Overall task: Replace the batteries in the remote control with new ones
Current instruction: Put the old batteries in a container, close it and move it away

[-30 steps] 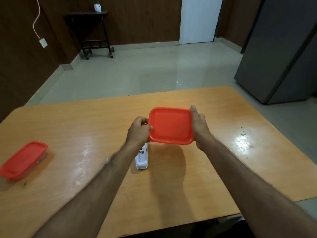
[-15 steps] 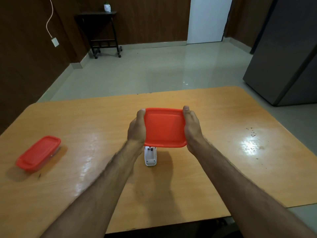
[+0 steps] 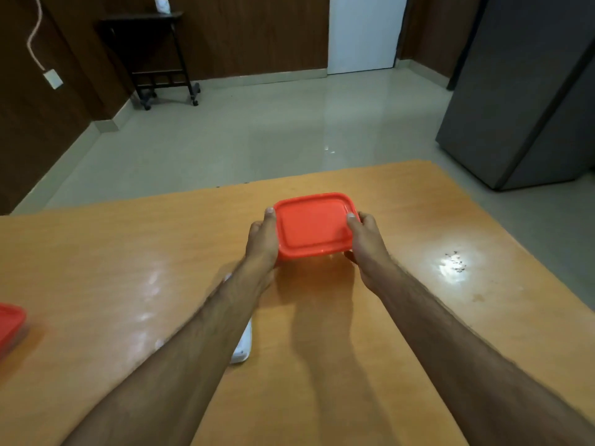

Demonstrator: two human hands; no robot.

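A red-lidded container (image 3: 314, 227) is held between both hands over the middle of the wooden table (image 3: 418, 317). My left hand (image 3: 262, 239) grips its left edge with the thumb on the lid. My right hand (image 3: 365, 239) clasps the right edge. The white remote control (image 3: 243, 347) lies on the table under my left forearm, and only its near end shows. No batteries are visible.
A second red-lidded container (image 3: 9, 326) sits at the table's left edge, partly out of frame. Beyond the table lie a tiled floor, a grey refrigerator (image 3: 528, 91) at right and a dark wheeled stand (image 3: 151, 56) at the far left wall.
Both hands carried the red container farther from me, toward the table's middle, and lowered it. The remote now lies nearer to me, covered by my left forearm.
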